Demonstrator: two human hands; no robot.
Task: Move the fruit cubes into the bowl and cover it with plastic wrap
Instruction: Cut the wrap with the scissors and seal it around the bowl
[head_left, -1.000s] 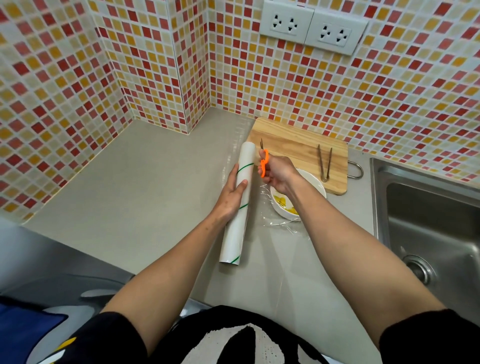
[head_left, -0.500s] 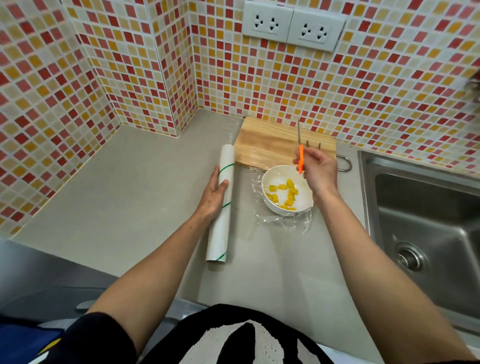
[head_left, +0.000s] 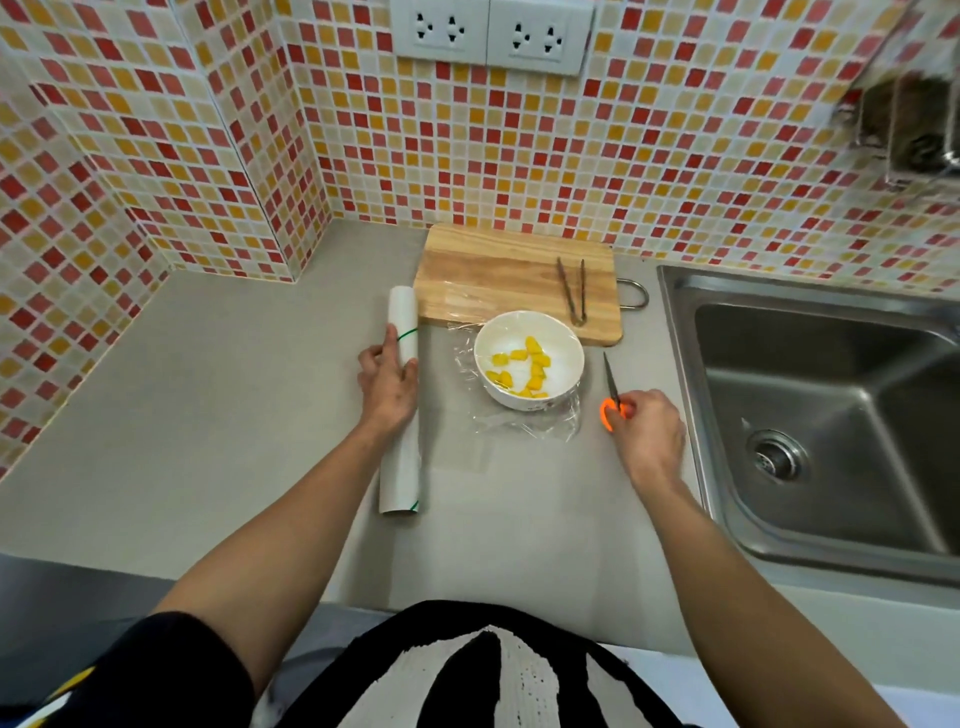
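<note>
Grey counter (head_left: 218, 395), tiled corner. Bowl (head_left: 529, 359) of fruit cubes (head_left: 524, 366), plastic wrap (head_left: 519, 423) draped over: centre. My left hand (head_left: 387, 382) grips wrap roll (head_left: 401, 405), 9 o'clock. My right hand (head_left: 649, 434) pinches scissors (head_left: 613, 397), 3 o'clock.

Grey tabletop (head_left: 218, 395), sink at right. Directly on it: wooden cutting board (head_left: 498, 280) far centre; white bowl (head_left: 529, 402) just near the board, on plastic wrap (head_left: 524, 423); wrap roll (head_left: 400, 431) left of bowl; orange-handled scissors (head_left: 612, 392) right of bowl.
</note>
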